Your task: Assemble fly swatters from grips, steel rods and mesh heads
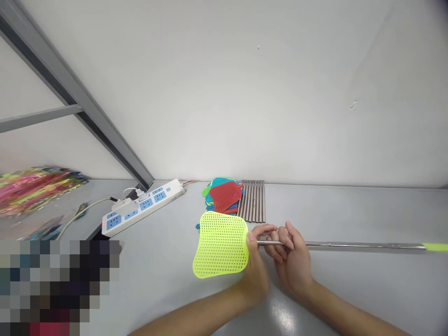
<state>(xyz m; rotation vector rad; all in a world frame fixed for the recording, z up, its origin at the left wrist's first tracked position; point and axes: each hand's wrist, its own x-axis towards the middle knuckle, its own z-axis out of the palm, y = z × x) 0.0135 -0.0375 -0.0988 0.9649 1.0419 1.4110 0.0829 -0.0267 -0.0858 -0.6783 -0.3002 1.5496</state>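
Observation:
A telescopic fly swatter lies level across my hands, with a yellow-green perforated head (222,245), a thin metal rod (350,245) and a yellow-green grip (436,247) cut off by the right edge. My left hand (258,273) is closed where the head meets the rod, its thumb pressed on the head's edge. Just to its right, my right hand (294,263) has its palm turned up and its fingers curled around the rod. Behind the head, red, teal and blue swatter heads (226,195) are piled beside a row of several metal rods (254,200).
A white power strip (168,189) with plugs and cables lies left of the pile. Bundles of colourful swatters in clear plastic (42,189) sit further left, past a grey metal frame (101,126). A white wall (266,102) rises behind the grey table (350,203). The lower left corner is pixelated.

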